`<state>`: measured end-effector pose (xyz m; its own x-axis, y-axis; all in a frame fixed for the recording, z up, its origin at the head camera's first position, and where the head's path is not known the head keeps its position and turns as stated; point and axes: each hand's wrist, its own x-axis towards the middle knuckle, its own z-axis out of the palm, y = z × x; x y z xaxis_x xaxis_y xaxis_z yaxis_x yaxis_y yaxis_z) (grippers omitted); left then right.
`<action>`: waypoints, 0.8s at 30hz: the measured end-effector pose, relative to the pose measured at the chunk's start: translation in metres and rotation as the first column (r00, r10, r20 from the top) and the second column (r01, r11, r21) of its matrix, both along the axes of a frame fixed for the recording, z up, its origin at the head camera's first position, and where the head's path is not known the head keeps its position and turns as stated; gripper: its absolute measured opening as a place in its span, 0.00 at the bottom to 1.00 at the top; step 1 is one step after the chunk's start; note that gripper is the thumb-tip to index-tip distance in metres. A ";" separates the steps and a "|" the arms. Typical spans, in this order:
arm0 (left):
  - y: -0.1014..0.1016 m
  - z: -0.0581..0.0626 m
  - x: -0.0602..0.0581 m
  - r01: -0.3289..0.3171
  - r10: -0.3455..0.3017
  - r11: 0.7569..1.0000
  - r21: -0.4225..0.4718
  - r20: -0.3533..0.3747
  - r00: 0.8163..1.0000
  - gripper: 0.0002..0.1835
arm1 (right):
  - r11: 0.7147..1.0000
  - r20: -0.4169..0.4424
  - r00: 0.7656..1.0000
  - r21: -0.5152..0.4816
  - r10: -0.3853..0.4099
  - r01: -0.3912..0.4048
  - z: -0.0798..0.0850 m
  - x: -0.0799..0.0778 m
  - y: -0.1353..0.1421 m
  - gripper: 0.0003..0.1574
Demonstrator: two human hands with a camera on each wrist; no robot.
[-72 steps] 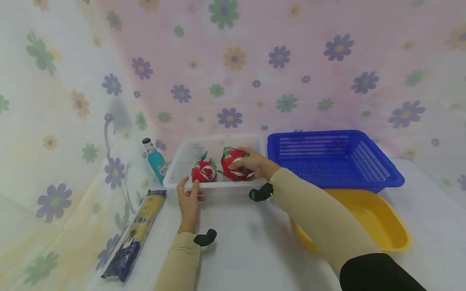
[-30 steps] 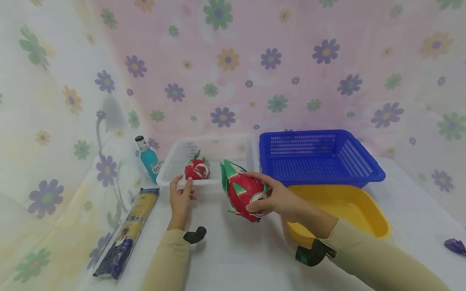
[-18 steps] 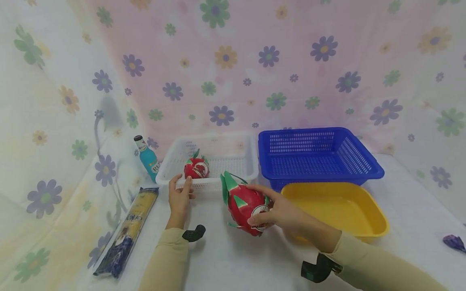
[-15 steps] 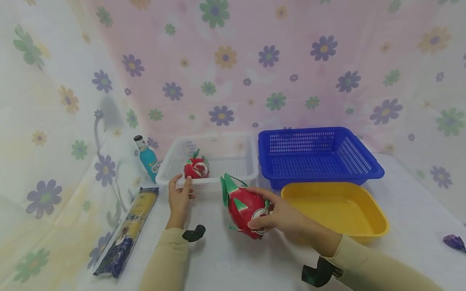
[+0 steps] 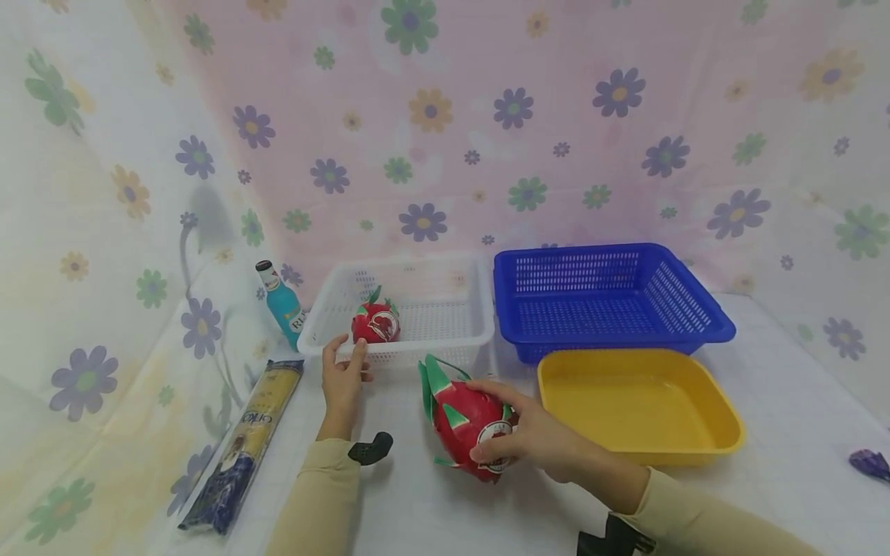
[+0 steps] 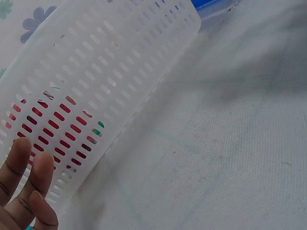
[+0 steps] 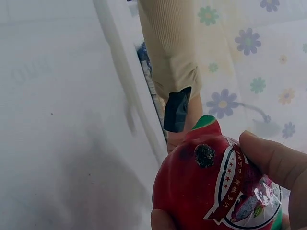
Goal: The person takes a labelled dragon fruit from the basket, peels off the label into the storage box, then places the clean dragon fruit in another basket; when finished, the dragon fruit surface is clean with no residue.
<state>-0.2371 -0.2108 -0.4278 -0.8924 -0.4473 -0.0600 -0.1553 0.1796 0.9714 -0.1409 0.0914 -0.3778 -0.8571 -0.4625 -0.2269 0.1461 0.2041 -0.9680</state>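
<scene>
In the head view my right hand [image 5: 531, 436] grips a red dragon fruit [image 5: 462, 425] with green scales and a round label, low over the white cloth. The right wrist view shows thumb and fingers round the dragon fruit [image 7: 192, 182]. A second dragon fruit [image 5: 375, 323] sits in the front left of the white perforated basket [image 5: 445, 340]. My left hand [image 5: 343, 390] is at that basket's front rim, its fingers loosely bent. Several left fingers [image 6: 42, 172] lie near the outer wall of the basket [image 6: 110, 62] in the left wrist view; their contact with it is unclear.
A blue perforated basket [image 5: 615, 340] stands right of the white one, with a yellow tub [image 5: 636, 455] before it. A bottle of blue drink [image 5: 281, 305] and a pasta packet [image 5: 243, 448] lie at the left. A purple object [image 5: 871, 463] is at the right edge.
My right hand has taken the dragon fruit out of the white basket and brought it nearer to me, lower over the cloth. The left hand has stayed at the rim.
</scene>
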 end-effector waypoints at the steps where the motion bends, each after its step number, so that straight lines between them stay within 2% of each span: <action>1: 0.000 0.000 0.000 0.000 0.000 1.000 -0.001 0.001 1.000 0.36 | 1.000 0.001 1.000 0.001 -0.002 0.002 -0.001 0.001 0.000 0.53; 16: 0.000 -0.003 -0.001 -0.001 0.000 1.000 -0.020 -0.017 1.000 0.36 | 0.986 0.003 0.995 0.128 -0.103 0.102 -0.012 0.000 -0.012 0.54; 24: -0.002 -0.006 -0.002 0.005 -0.005 1.000 -0.001 -0.016 1.000 0.38 | 0.982 -0.002 0.994 0.158 -0.106 0.105 -0.013 -0.002 -0.015 0.53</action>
